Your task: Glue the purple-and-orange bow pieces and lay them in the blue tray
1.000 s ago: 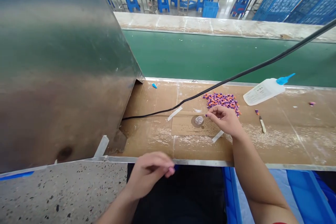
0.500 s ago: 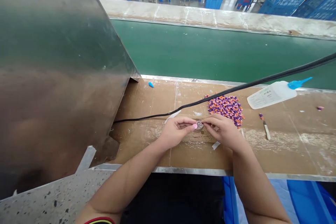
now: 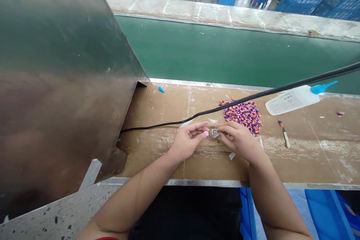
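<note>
One pink piece, [image 3: 206, 134] just left of one clear pot [image 3: 214, 133]

The pot sits on the desk [image 3: 210, 170] between the person's two hands. To its left, the left hand [image 3: 187, 142] grips the pink piece between thumb and fingertips; a narrow gap seems to part piece from pot. To its right, the right hand [image 3: 239, 139] is nearer, its bunched fingertips at the pot's rim. Whether they pinch the rim or something small cannot be told. The line from hand to hand runs left to right through the pot. Pot and pink piece both look round, so neither shows a clear long axis.

Counted around the pot: one heap of purple and orange pieces [image 3: 243, 114], too many to number, beyond it and to the right; one white bottle [image 3: 294, 100] with a blue nozzle, lying farther right, its long axis running mostly sideways; one pale-handled tool [image 3: 286, 138] to the right, with one loose piece [image 3: 280, 123] at its tip; another loose piece [image 3: 341, 113] far right; one blue cap [image 3: 161, 89] beyond and left. One black cable [image 3: 197, 115] slants past on the pot's far side.
</note>
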The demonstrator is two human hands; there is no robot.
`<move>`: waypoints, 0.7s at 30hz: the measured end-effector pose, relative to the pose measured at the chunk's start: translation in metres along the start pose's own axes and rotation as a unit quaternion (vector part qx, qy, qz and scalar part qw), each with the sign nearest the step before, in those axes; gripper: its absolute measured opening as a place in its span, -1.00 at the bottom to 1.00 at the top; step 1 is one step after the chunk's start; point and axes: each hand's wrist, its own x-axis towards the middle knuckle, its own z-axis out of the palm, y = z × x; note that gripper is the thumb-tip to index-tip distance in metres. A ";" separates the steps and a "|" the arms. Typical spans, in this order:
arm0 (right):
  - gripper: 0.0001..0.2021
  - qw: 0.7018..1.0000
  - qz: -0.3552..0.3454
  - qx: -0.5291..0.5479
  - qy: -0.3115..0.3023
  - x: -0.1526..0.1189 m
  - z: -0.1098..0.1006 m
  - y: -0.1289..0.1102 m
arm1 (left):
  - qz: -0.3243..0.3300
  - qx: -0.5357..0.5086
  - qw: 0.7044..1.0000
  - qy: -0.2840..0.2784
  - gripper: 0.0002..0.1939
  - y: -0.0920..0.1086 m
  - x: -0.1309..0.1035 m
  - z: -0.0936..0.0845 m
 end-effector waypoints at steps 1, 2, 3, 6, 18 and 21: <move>-0.85 1.000 0.001 0.003 -0.001 0.000 0.000 0.000 | -0.008 -0.013 1.000 0.002 -0.52 0.000 0.000 0.000; -0.85 1.000 0.004 0.006 0.000 0.000 -0.001 0.001 | -0.019 -0.026 0.999 0.003 -0.53 -0.001 0.000 0.000; -0.85 1.000 0.007 0.009 0.003 0.000 -0.002 0.001 | -0.030 -0.038 0.999 0.005 -0.54 0.000 0.000 0.001; -0.86 0.999 0.025 0.027 0.037 0.000 -0.005 -0.001 | -0.058 -0.075 0.995 0.017 -0.52 0.002 0.000 0.004; -0.88 0.876 0.218 0.241 0.358 -0.009 0.063 -0.089 | -0.091 -0.169 0.976 0.101 -0.34 0.010 -0.004 0.019; -0.85 0.867 0.226 0.187 0.402 -0.009 0.082 -0.097 | -0.096 -0.165 0.979 0.077 -0.40 0.013 -0.009 0.022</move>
